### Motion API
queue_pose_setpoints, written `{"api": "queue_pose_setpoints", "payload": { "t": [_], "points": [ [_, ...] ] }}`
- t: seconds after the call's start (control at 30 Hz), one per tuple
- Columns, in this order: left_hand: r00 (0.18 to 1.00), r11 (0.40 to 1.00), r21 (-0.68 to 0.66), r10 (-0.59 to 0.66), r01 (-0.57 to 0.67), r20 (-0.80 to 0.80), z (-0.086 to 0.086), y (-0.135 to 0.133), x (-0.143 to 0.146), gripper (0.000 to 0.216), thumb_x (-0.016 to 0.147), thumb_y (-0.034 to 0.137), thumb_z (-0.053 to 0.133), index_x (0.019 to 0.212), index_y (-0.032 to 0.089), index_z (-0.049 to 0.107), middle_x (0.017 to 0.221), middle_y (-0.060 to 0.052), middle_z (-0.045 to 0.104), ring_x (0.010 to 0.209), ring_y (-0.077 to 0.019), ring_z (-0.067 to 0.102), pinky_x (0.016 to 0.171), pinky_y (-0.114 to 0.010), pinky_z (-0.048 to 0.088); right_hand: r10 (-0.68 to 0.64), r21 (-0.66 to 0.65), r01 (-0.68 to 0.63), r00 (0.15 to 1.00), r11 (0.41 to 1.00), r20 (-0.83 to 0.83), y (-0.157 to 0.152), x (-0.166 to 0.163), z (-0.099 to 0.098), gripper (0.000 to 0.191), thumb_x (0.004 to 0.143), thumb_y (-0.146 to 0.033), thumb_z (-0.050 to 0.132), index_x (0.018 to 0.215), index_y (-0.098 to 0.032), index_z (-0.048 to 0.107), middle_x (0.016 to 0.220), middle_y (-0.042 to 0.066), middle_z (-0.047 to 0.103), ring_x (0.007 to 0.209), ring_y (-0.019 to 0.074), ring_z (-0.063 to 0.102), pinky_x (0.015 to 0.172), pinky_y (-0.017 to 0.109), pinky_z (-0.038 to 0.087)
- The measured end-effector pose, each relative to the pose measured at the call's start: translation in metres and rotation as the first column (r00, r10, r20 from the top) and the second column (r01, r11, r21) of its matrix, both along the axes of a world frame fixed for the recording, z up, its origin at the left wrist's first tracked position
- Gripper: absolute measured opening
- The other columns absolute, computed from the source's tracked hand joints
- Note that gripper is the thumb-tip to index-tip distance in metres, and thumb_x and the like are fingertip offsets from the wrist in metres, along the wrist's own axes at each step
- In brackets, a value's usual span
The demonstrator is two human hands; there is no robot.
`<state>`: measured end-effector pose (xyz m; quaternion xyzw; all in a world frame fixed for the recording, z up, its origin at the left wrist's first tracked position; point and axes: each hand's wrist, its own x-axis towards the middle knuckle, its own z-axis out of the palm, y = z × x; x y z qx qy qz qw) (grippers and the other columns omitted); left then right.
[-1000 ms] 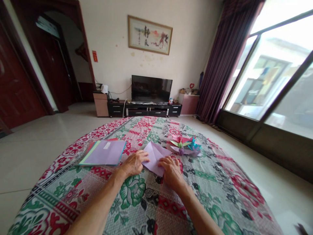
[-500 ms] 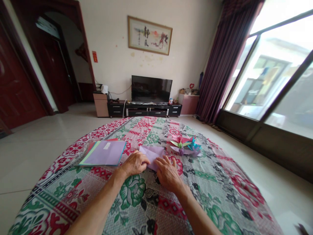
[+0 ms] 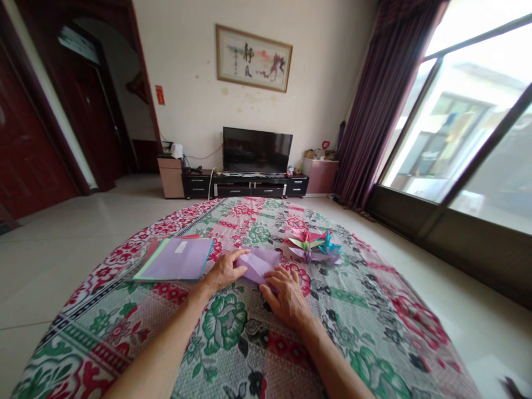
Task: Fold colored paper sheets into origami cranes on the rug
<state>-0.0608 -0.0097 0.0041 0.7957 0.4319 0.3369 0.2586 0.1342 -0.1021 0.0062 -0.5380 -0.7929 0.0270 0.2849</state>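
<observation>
Folding purple paper (image 3: 258,264) | left hand (image 3: 224,271) pinches left edge | right hand (image 3: 287,295) touches it, grip unclear | best align edges before creasing

We read 1 lg. char., prob. 静, on framed calligraphy painting (image 3: 270,64); other chars. & red paper strip (image 3: 160,95) illeg.

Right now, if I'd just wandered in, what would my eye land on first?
Probably the bright folded-paper figures in pink, green, teal and purple, clustered at the right on a boldly flowered tablecloth. Next, two hands at the center, touching a folded purple sheet. To their left lies a stack of colored paper.
</observation>
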Motion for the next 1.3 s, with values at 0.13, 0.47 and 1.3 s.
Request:
{"api": "queue_pose_setpoints", "payload": {
  "t": [0.13,0.47,1.3],
  "points": [
    [1.000,1.000,-0.003,-0.021,0.021,0.015,-0.002,0.005,0.004,0.047,0.069,0.020,0.054,0.116,0.018,0.058,0.098,-0.001,0.067,0.084,-0.0136,0.060,0.079,-0.022,0.046,-0.028,0.010,0.028,1.000,1.000,0.010,0.003,-0.002,0.000,0.024,0.089,-0.029,0.044,0.079,-0.022,0.066,0.094,0.003,0.066,0.096,0.0172,0.052,0.095,0.038,0.023],
    [0.985,0.981,0.192,0.016,0.017,-0.169,-0.011,0.015,0.016,0.047,0.072,0.016,0.051,0.118,0.021,0.054,0.113,-0.005,0.063,0.102,-0.0166,0.058,0.091,-0.029,0.043,-0.107,0.014,0.108,0.993,0.994,-0.050,0.003,0.000,-0.008,0.023,0.087,-0.029,0.047,0.077,-0.020,0.066,0.095,0.004,0.064,0.092,0.0156,0.055,0.091,0.031,0.030],
    [0.902,0.829,0.505,0.382,-0.239,-0.201,-0.014,-0.003,0.030,0.020,0.081,0.028,0.051,0.091,0.016,0.063,0.116,-0.013,0.054,0.109,-0.0258,0.049,0.096,-0.039,0.040,-0.310,-0.010,0.310,0.950,0.951,-0.035,0.025,-0.024,-0.011,0.024,0.086,-0.025,0.046,0.072,-0.019,0.065,0.084,0.006,0.064,0.083,0.0167,0.055,0.084,0.030,0.034]
  ]
}}
